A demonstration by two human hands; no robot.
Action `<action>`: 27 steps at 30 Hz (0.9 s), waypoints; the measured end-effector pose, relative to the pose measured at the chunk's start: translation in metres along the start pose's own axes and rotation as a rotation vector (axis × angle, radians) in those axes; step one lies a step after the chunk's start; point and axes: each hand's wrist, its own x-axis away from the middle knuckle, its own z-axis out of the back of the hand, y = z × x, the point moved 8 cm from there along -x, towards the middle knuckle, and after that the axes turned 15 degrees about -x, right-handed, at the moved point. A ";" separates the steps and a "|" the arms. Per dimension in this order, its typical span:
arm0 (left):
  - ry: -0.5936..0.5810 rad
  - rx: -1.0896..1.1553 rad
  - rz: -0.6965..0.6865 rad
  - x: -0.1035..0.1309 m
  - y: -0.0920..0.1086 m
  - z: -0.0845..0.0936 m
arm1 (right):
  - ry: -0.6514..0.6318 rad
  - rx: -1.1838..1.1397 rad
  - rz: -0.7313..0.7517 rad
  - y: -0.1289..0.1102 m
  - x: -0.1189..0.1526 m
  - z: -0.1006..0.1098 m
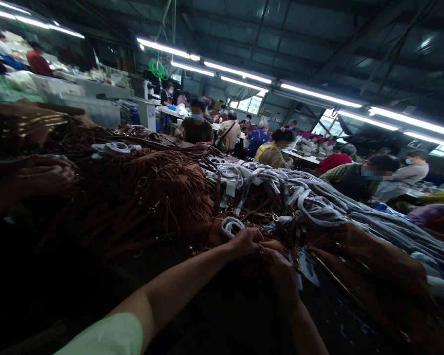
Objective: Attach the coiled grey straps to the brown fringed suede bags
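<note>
My left hand and my right hand meet at the near edge of the heap, their fingertips pinched close together. Between and just behind them shows a tan-brown leather piece, gripped at its edge; the fingers and the dim light hide most of it. A coil of strap in pale wrapping lies right behind my left hand. Brown fringed leather bags are piled to the left of my hands, with metal rings and straps among them. To the right lies a brown bag with a gold-coloured zip or trim.
Long straps in pale wrapping spread over the heap to the right. At the far left another person's hand is over the brown goods. Several people sit at long tables beyond; plastic bins stand at the back left.
</note>
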 end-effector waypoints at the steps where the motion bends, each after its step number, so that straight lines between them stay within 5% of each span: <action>1: 0.084 -0.179 -0.031 0.005 0.004 0.021 | 0.023 0.038 0.007 -0.004 0.001 0.002; 4: 0.285 -0.651 -0.011 0.017 0.003 0.080 | 0.126 0.202 0.013 -0.024 0.003 0.006; 6: 0.189 -0.809 0.067 0.015 -0.010 0.095 | 0.132 0.300 0.034 -0.045 -0.001 -0.001; 9: 0.021 -0.883 0.138 0.006 -0.024 0.092 | -0.006 0.359 0.070 -0.076 -0.016 -0.031; 14: 0.032 -0.931 0.124 -0.008 -0.006 0.088 | -0.190 0.473 0.040 -0.091 -0.043 -0.072; 17: 0.098 -0.867 0.103 0.005 0.007 0.103 | -0.172 0.501 0.040 -0.083 -0.046 -0.061; 20: 0.193 -0.710 0.072 0.039 0.007 0.112 | -0.087 0.432 0.113 -0.082 -0.037 -0.028; 24: -0.004 -0.716 -0.091 0.075 0.001 0.074 | -0.015 0.237 0.328 -0.109 -0.009 0.006; 27: -0.023 -0.735 -0.043 0.070 -0.003 0.065 | -0.237 0.101 0.556 -0.139 0.025 -0.011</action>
